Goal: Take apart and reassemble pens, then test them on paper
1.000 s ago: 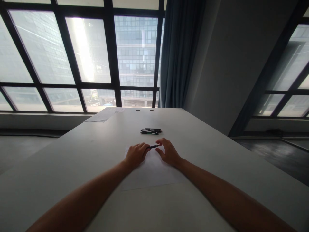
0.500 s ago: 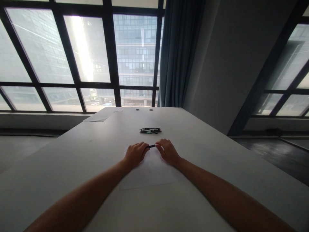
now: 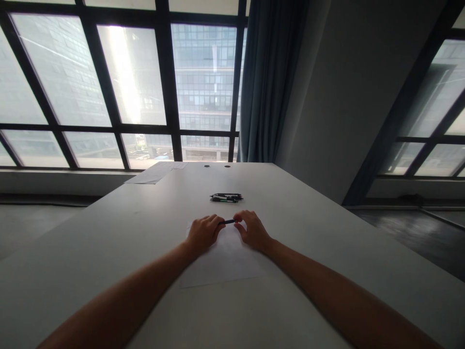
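Your left hand (image 3: 205,230) is closed around one end of a slim, dark pen (image 3: 228,222), which spans the gap between your two hands just above a white sheet of paper (image 3: 225,266). Your right hand (image 3: 253,230) curls in a narrow arc at the pen's other end, thumb below and fingers above; the detail is too small to tell whether they pinch it. Held nearly level, with a hand at each end, the pen seems placed so that one side steadies it while the other can work at the tip. The sheet lies flat and squarely in front of you, perhaps to give a plain backing to small parts. Just beyond it, a small pile of pens (image 3: 225,198) lies crosswise, probably left there to be within easy reach; their barrels are thin, smooth and straight, mostly black, with pale and green touches. The bench (image 3: 308,232) is long, smooth and pale, with a soft sheen of daylight. More thin, flat papers (image 3: 150,173) rest by its far left edge, and two dark round discs (image 3: 207,166) sit near its far end. Past that, a blue curtain (image 3: 267,87) hangs in soft vertical folds beside dark-framed window panes (image 3: 204,77).
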A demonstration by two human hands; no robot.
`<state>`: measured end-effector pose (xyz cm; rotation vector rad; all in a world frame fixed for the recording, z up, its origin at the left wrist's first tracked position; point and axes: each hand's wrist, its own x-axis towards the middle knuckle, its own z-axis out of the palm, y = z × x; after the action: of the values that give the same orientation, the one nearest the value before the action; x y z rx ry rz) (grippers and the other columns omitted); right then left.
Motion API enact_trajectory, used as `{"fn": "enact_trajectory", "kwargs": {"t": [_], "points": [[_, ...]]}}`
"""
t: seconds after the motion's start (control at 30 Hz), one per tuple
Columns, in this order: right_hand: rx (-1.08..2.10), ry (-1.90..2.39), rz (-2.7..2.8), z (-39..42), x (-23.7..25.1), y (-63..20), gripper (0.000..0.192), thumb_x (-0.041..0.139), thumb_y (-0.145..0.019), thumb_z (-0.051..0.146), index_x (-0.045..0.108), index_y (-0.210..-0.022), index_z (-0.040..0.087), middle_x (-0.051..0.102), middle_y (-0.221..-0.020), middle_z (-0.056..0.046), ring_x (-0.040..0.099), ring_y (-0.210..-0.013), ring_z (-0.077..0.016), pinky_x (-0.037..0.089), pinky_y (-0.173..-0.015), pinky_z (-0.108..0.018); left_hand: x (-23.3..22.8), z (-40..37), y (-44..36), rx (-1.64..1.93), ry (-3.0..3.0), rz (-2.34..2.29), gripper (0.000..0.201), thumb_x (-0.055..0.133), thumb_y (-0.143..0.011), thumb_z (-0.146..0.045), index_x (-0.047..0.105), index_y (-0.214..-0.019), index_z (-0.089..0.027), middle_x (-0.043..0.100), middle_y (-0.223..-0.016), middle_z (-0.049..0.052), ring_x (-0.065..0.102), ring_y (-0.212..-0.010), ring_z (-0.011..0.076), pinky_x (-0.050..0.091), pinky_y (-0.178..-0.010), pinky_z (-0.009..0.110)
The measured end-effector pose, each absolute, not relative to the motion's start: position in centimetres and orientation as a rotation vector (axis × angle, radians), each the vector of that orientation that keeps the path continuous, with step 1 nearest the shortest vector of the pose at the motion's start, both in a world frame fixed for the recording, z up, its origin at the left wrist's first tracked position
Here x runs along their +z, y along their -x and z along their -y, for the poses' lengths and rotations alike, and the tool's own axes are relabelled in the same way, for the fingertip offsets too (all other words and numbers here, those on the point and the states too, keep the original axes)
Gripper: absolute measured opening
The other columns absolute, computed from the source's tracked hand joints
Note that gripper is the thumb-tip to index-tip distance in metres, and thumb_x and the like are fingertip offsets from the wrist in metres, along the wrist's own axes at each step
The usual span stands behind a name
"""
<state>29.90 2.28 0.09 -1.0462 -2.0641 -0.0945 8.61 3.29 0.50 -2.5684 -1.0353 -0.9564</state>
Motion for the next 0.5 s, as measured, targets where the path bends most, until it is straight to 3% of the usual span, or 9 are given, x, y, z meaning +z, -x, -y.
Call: {"fn": "enact_trajectory", "kwargs": {"t": [0.17,0.5], "points": [[-0.08,1.058,2.048,-2.35,0.1,-29.99,0.013,0.052,-0.092,0.03,0.06,-0.093,0.019,0.066,-0.082,-0.004,0.058,-0.078,-0.0188,0.039,-0.079,-0.036,0.43,-3.33,-8.57,-0.965,2.566,1.029,0.024,0.044,-0.097,-0.036,0.062,-0.099,-0.021,0.069,-0.087,0.002,0.065,-0.075,0.0158,0.041,-0.059,0.025],[-0.13,1.021,1.974,-2.23,0.2,-29.94,0.008,0.053,-0.082,0.013,0.056,-0.086,0.019,0.062,-0.079,-0.003,0.057,-0.075,-0.0176,0.04,-0.077,-0.034,0.92,-3.03,-8.76,-0.884,2.566,1.188,0.016,0.047,-0.095,-0.031,0.059,-0.096,-0.021,0.069,-0.089,0.003,0.065,-0.077,0.0175,0.043,-0.063,0.027]]}}
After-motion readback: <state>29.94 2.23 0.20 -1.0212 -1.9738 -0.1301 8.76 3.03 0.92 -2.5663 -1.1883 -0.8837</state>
